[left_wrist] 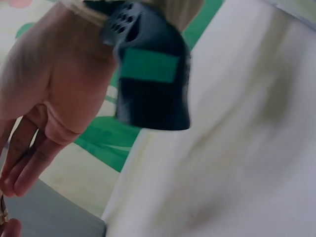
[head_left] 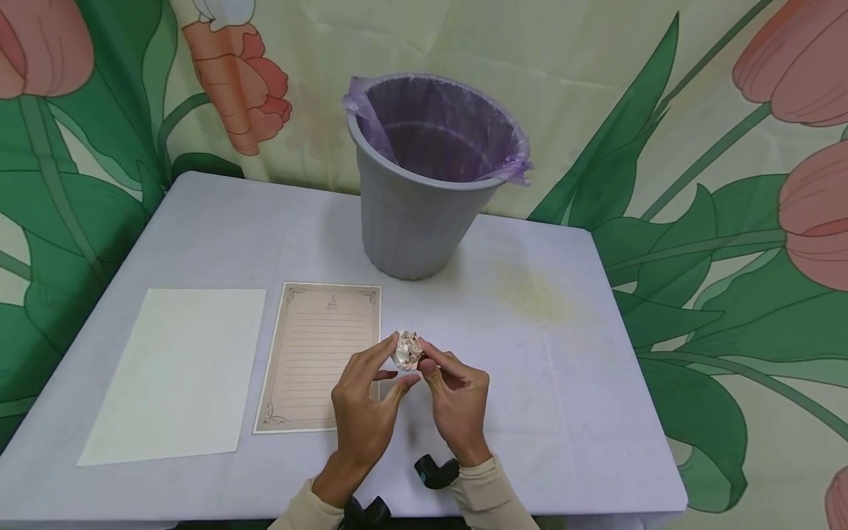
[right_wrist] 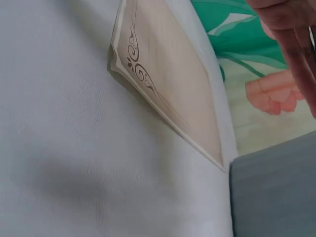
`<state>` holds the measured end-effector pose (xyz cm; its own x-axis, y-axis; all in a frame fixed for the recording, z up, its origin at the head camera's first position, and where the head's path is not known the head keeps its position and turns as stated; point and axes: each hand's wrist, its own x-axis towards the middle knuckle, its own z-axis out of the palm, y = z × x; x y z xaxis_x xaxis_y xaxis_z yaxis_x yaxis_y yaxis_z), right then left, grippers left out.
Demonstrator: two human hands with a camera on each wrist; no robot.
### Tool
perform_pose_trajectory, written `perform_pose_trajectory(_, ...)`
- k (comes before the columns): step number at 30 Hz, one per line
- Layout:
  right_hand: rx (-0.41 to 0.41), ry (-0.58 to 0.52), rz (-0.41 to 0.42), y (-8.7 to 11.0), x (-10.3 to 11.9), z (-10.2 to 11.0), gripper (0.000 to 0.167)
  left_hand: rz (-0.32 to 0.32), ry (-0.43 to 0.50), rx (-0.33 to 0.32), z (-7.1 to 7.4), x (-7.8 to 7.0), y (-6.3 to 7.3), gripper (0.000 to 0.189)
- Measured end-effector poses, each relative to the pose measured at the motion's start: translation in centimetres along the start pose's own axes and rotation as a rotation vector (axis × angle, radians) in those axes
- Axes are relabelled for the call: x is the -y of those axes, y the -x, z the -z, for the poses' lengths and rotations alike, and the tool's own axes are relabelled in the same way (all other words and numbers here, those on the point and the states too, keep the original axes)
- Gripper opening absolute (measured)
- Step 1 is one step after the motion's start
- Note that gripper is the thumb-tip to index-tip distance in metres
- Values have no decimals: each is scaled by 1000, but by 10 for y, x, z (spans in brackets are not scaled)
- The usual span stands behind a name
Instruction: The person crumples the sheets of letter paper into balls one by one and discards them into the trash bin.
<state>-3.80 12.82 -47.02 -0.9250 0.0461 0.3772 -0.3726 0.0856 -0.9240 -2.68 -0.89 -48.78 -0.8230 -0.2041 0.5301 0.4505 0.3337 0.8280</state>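
A small crumpled paper ball (head_left: 407, 351), pale and shiny, is up between both hands. My right hand (head_left: 460, 408) pinches its right side between thumb and forefinger. On the other side, the forefinger of my left hand (head_left: 364, 416) reaches the ball's upper left edge, while the left thumb points in below it, a little apart. Both hands are over the table near a lined sheet of letter paper (head_left: 324, 353) with an ornate border. The left wrist view shows the left hand (left_wrist: 59, 84) with long, loosely bent fingers; the right hand (right_wrist: 291, 29) is partly cut off in its wrist view.
A grey trash bin (head_left: 414, 228) with a purple liner (head_left: 450, 140) stands at the back of the white-covered table (head_left: 563, 419). A blank cream sheet (head_left: 179, 375) lies on the left, beside the lined one. Behind hangs a flower-printed cloth (head_left: 596, 73).
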Motion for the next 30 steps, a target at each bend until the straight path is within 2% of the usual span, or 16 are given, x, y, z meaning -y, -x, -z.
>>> perform_pose_trajectory(3, 27, -4, 12, -2, 1, 3, 28, 6, 30, -23, 2, -1, -4, 60)
perform_pose_trajectory(10, 70, 48, 19, -8, 6, 7, 26, 18, 32, -14, 1, -4, -5, 44)
perform_pose_trajectory(16, 31, -115, -38, -10, 1, 2, 30, 9, 91, -9, 0, -4, -8, 34)
perform_pose_trajectory(19, 15, -193, -83, -9, 0, -2, 34, 43, 152, 25, -1, -5, -8, 29)
perform_pose_trajectory(22, 17, -225, -113, -9, 2, -5, 38, 109, 187, 63, 1, -6, -11, 27)
perform_pose_trajectory(26, 0, -226, -156, -9, 8, -5, 40, 179, 189, 109, 5, -8, -18, 25)
perform_pose_trajectory(30, -27, -196, -185, -11, 12, -2, 39, 188, 198, 137, 12, -11, -25, 29)
